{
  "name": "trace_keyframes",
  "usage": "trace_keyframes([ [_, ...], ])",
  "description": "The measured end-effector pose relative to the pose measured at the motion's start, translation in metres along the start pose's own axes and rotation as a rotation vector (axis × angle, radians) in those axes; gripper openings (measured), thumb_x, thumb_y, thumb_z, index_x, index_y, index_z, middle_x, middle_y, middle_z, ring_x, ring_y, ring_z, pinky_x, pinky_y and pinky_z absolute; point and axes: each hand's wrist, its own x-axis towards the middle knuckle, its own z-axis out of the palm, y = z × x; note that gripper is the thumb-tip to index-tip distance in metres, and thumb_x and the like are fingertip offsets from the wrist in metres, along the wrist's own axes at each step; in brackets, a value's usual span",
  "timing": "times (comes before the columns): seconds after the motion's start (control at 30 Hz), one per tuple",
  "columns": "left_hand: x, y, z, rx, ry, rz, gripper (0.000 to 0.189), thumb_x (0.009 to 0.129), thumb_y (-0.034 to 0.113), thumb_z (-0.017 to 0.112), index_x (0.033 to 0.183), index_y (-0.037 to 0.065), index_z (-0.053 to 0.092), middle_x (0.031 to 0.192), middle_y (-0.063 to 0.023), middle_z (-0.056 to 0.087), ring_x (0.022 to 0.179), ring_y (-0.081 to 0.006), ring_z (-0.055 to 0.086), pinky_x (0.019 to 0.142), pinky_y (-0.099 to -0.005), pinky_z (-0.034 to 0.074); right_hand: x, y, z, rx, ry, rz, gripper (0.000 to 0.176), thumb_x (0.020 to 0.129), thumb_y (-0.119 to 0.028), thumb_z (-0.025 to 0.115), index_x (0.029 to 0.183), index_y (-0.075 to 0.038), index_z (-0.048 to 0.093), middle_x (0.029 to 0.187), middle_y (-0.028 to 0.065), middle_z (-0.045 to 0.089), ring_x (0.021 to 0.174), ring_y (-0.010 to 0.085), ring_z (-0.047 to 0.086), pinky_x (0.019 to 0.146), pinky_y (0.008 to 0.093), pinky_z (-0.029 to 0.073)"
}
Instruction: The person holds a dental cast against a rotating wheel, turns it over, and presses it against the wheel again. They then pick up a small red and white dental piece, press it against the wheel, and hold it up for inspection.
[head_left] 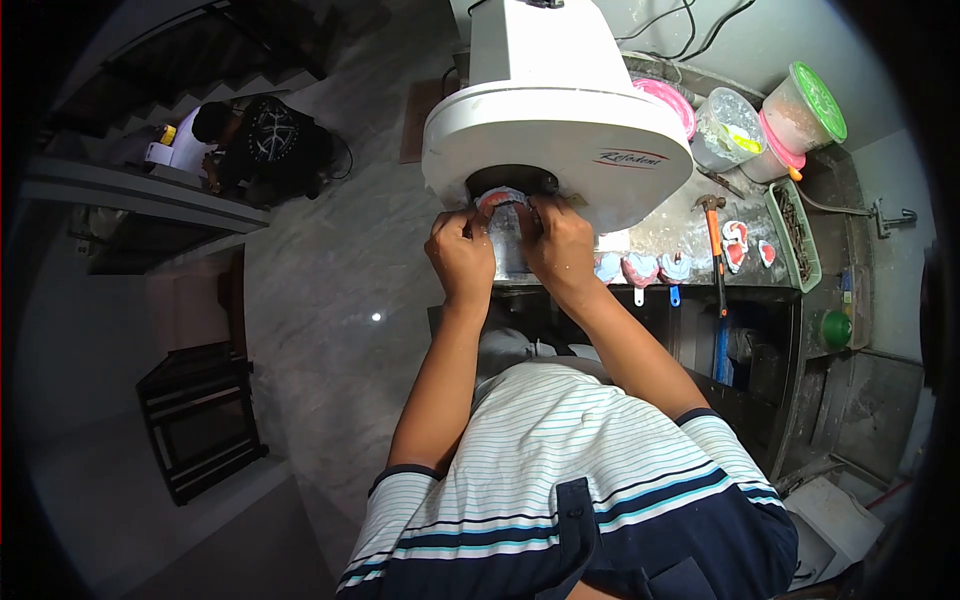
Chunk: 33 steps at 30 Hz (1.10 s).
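My left hand (463,255) and my right hand (562,245) are raised together at the dark opening of a white machine (560,130), marked with a brand name. Between them is a dental cast (503,197), reddish with white plaster, gripped from both sides by bent fingers. It sits at the mouth of the opening; whether it touches anything inside is hidden. White specks dot my right hand. Just right of that hand, plaster-filled impression trays (640,268) stand along the bench edge, one with a white handle and one with a blue handle.
An orange-handled hammer (716,245) lies on the bench beside red-and-white dental pieces (735,247). Farther right is a green basket (805,265) of thin brownish pieces. Plaster-smeared tubs (727,130) stand behind. A person (270,145) crouches at far left on the floor.
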Motion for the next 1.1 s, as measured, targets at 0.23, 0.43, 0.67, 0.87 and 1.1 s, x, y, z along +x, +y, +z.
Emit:
trace_keyframes([
  [0.23,0.005,0.002,0.0,0.022,-0.073,-0.029,0.016,0.086,0.012,0.079,0.083,-0.003,0.075,0.074,-0.0199,0.07,0.07,-0.0384,0.068,0.066,-0.0436,0.05,0.004,-0.001,0.003,-0.059,-0.01,-0.022,0.015,0.088,-0.013,0.078,0.085,-0.003,0.066,0.076,0.0165,0.065,0.065,0.0397,0.065,0.058,0.0465,0.051],
  [0.43,0.01,0.008,-0.002,0.052,-0.081,-0.103,0.018,0.084,0.013,0.08,0.079,-0.003,0.074,0.072,-0.0201,0.071,0.065,-0.037,0.069,0.064,-0.0417,0.05,0.005,0.001,0.008,-0.053,0.011,-0.072,0.018,0.091,-0.011,0.072,0.079,-0.002,0.063,0.074,0.0186,0.062,0.062,0.0398,0.063,0.054,0.047,0.051],
  [0.67,0.01,0.003,0.002,0.036,-0.08,-0.098,0.015,0.084,0.009,0.078,0.076,-0.002,0.073,0.072,-0.0208,0.071,0.066,-0.0384,0.07,0.064,-0.043,0.051,0.005,0.0,0.008,-0.048,0.031,-0.072,0.018,0.088,-0.01,0.078,0.079,-0.004,0.064,0.071,0.0158,0.063,0.061,0.0393,0.063,0.053,0.0462,0.049],
  [0.87,0.008,-0.003,0.007,0.063,0.0,0.003,0.025,0.081,0.014,0.084,0.071,-0.001,0.067,0.071,-0.02,0.07,0.066,-0.0401,0.068,0.064,-0.0458,0.05,0.004,-0.001,0.005,-0.047,0.015,-0.088,0.02,0.089,-0.011,0.077,0.077,-0.003,0.063,0.071,0.016,0.063,0.06,0.039,0.062,0.053,0.046,0.049],
  [1.1,0.012,0.005,0.004,0.157,-0.019,-0.147,0.047,0.078,0.031,0.091,0.069,0.001,0.057,0.067,-0.0194,0.065,0.064,-0.0427,0.063,0.064,-0.0488,0.048,0.002,-0.002,0.005,-0.058,0.017,-0.089,0.019,0.09,-0.01,0.076,0.079,-0.003,0.063,0.072,0.016,0.063,0.06,0.0384,0.062,0.053,0.0454,0.049],
])
